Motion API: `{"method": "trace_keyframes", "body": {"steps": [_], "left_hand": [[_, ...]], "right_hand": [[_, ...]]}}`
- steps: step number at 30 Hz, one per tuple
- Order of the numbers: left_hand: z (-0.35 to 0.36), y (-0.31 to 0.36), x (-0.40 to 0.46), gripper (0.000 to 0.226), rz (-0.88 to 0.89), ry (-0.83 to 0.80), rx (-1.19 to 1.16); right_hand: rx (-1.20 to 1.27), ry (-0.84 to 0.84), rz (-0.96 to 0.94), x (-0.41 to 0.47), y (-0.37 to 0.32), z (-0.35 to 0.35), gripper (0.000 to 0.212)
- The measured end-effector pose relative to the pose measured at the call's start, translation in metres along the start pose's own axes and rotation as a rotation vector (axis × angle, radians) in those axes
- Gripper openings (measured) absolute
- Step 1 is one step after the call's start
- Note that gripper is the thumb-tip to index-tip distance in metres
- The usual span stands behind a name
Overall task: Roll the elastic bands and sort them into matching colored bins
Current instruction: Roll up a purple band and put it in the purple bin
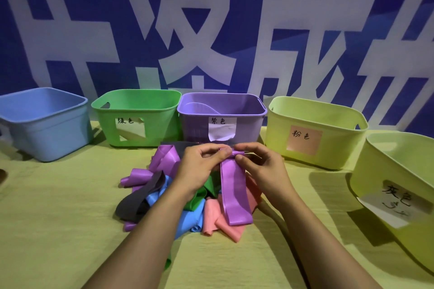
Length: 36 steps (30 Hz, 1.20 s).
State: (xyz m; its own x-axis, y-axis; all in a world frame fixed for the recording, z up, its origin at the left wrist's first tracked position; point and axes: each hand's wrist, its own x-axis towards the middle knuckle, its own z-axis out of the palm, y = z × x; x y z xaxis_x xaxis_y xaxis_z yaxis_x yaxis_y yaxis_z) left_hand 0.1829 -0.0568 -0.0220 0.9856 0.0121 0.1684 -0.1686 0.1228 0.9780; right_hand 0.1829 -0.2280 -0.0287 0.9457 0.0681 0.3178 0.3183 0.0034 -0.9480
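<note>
A purple elastic band (234,192) hangs flat toward me over a pile of loose bands (187,204) in purple, grey, blue, green and pink. Its far end is curled into a small roll. My left hand (202,164) and my right hand (258,164) pinch that rolled end from either side, just in front of the purple bin (249,119). Along the back stand a blue bin (44,124), a green bin (162,124), the purple bin, and a yellow bin with a pink label (338,145). Something pale purple lies inside the purple bin.
A second yellow bin with a grey-word label (399,185) stands at the right edge, nearer to me. The table carries a yellow-green cloth (58,218). A blue banner with large white characters (211,30) hangs behind the bins.
</note>
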Motion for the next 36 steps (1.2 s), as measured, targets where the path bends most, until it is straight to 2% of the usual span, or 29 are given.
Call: {"method": "trace_keyframes", "body": {"steps": [5,7,10,16,20,25,29,33,36], "left_hand": [[-0.001,-0.001,0.002,0.018,0.057,-0.001,0.044],[-0.001,0.001,0.000,0.018,0.077,-0.026,0.053],[0.001,0.002,-0.001,0.023,0.095,-0.070,0.053],[0.000,0.003,-0.003,0.028,0.134,-0.080,0.092],[0.000,0.003,-0.004,0.029,0.124,-0.079,0.093],[-0.001,0.002,-0.004,0.031,0.103,-0.091,0.090],[-0.003,-0.002,-0.001,0.044,0.077,-0.104,0.085],[-0.003,-0.008,0.001,0.048,0.014,-0.130,0.135],[-0.003,-0.012,0.003,0.045,-0.022,-0.131,0.137]], "right_hand": [[0.061,0.085,0.033,-0.001,-0.005,0.001,0.013],[0.065,0.145,0.082,-0.002,-0.007,0.003,0.024],[-0.048,0.122,0.134,-0.004,-0.009,0.004,0.047],[-0.071,0.113,0.103,-0.004,-0.010,0.004,0.033],[-0.107,0.077,0.029,0.001,-0.005,0.000,0.022],[-0.094,0.056,0.026,0.003,0.001,-0.001,0.014],[-0.054,0.070,0.005,0.004,0.001,-0.001,0.008],[-0.028,0.083,0.001,0.005,0.002,-0.001,0.023],[-0.015,0.081,-0.001,0.005,0.003,-0.001,0.025]]}}
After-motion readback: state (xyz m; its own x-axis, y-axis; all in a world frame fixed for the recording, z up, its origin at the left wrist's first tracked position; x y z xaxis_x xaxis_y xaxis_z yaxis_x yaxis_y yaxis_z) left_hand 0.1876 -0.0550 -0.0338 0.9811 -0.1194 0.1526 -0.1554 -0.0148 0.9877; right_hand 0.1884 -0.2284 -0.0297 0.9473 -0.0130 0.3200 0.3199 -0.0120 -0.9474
